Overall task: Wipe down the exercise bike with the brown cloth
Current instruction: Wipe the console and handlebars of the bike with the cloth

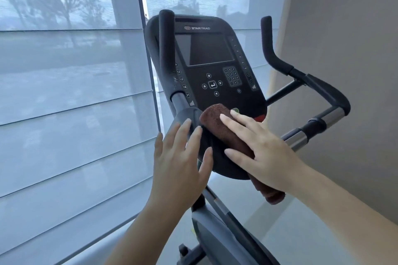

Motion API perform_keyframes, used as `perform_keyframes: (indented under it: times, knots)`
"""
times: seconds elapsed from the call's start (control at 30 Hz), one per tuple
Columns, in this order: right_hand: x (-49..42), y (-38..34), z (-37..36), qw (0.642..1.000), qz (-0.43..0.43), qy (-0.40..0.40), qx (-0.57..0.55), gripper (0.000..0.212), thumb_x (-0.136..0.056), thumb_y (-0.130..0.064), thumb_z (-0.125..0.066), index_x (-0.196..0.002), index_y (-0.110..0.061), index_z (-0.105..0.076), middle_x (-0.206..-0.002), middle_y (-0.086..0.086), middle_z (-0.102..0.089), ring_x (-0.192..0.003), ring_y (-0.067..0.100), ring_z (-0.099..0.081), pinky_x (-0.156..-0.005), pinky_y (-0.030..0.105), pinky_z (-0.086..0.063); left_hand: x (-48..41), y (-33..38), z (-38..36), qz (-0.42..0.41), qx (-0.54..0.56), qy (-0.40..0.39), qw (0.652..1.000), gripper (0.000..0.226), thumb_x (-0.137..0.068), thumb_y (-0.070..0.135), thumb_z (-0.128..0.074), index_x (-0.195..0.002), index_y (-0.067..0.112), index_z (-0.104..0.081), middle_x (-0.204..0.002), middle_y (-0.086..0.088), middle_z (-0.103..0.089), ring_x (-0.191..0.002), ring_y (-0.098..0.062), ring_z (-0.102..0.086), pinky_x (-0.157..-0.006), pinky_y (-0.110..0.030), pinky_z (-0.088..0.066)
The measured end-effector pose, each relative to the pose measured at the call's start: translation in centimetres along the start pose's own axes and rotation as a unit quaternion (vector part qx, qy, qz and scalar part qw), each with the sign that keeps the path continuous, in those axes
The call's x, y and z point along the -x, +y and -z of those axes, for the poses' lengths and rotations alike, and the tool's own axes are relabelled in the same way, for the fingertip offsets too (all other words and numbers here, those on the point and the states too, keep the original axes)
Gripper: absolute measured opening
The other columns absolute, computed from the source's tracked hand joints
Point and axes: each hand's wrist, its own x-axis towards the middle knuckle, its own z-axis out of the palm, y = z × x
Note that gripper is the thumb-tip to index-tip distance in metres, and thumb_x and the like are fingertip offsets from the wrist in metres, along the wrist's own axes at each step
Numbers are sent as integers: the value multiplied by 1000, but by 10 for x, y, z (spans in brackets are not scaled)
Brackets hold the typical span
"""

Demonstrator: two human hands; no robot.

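Brown cloth (224, 131): rolled into a long bundle and laid across the lower edge of the console (215, 66) of the exercise bike (232, 232); its long axis is seen to run from the console's bottom buttons down and to the right, past the console's rim.
Right hand (265, 146): pressed flat on the cloth's middle, fingers spread and extended; the grip is released, nothing is clenched, the cloth only being pinned against the console.
Left hand (183, 157): held open just left of the cloth, fingertips laid on the padded bar below the console; its grip is likewise slack and holds nothing.
Key relation: the cloth lies directly under the right palm, so the right hand is judged the nearer one; a stroke along or across the roll's axis is judged likely.
Handlebars (318, 90): seen to the console's right, not yet reached by the cloth.
Window blind (71, 97): hung to the console's left.
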Motion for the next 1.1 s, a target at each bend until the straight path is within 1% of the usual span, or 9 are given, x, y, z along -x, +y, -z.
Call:
perform_keyframes:
  times: [0.1, 0.2, 0.37, 0.47, 0.6, 0.7, 0.9, 1.0, 1.1]
  knots:
    - [-5, 2, -1, 1000, 22, -11, -8, 57, -89, -42, -46, -139, -46, -18, -152, -8, -21, -131, 17, -29, -106, 35, -28, 0, -3, -2, -13, -7, 5, 1000, 48, -86, 37, -38, -114, 6, -62, -123, -15, -59, -116, -34, -53, -98, -54, -34]
    - [-22, 3, -1, 998, 35, -35, -44, 56, -91, -34, -47, -137, -46, -19, -151, -3, -22, -132, 23, -30, -110, 33, -22, -3, -7, 0, -29, -15, -4, 999, 49, -86, 39, -39, -115, 7, -62, -124, -14, -58, -116, -33, -53, -98, -54, -34]
    - [-61, 2, -1, 991, 33, -64, -108, 52, -93, -25, -47, -140, -37, -27, -146, 0, -32, -135, 18, -29, -112, 38, -23, -4, -21, 2, -81, -21, -30, 996, 51, -88, 40, -39, -118, 5, -60, -127, -14, -56, -117, -32, -52, -97, -55, -35]
    - [-65, -1, -1, 989, 32, -54, -131, 51, -93, -22, -48, -139, -35, -31, -142, -1, -37, -134, 13, -30, -111, 37, -25, -8, -27, 4, -109, -23, -47, 993, 53, -88, 42, -40, -117, 3, -60, -127, -16, -56, -117, -32, -53, -98, -53, -36]
    - [-23, 3, 4, 996, 17, -24, -87, 53, -90, -21, -52, -136, -40, -34, -140, -9, -37, -128, 14, -36, -108, 28, -26, -18, -38, 4, -148, -12, -74, 986, 57, -89, 46, -37, -118, 2, -58, -128, -18, -54, -120, -33, -50, -100, -49, -34]
    - [11, 2, 7, 999, -12, 20, -46, 51, -89, -21, -54, -134, -39, -38, -138, -9, -42, -122, 18, -41, -104, 25, -28, -30, -52, 2, -202, -1, -81, 976, 57, -88, 47, -40, -117, 1, -59, -127, -20, -53, -121, -35, -48, -98, -54, -39]
    - [-4, -27, -11, 986, -118, 119, 15, 46, -90, -24, -52, -134, -33, -42, -131, -1, -50, -115, 27, -47, -99, 34, -35, -50, -82, -7, -311, 40, -68, 947, 52, -88, 43, -44, -120, 4, -58, -128, -19, -53, -122, -36, -47, -96, -52, -41]
    - [-37, -30, -11, 972, -217, 87, 3, 44, -92, -28, -48, -135, -36, -39, -132, 2, -50, -119, 25, -46, -100, 34, -35, -61, -95, -13, -359, 46, -60, 930, 49, -88, 41, -46, -122, 7, -57, -129, -17, -54, -122, -34, -48, -98, -48, -40]
    - [-56, -33, -11, 965, -259, 40, 27, 42, -93, -29, -46, -134, -37, -40, -137, -1, -49, -124, 22, -43, -104, 36, -33, -74, -100, -19, -372, 63, -72, 923, 56, -87, 47, -43, -123, 6, -56, -130, -18, -53, -122, -35, -47, -98, -46, -36]
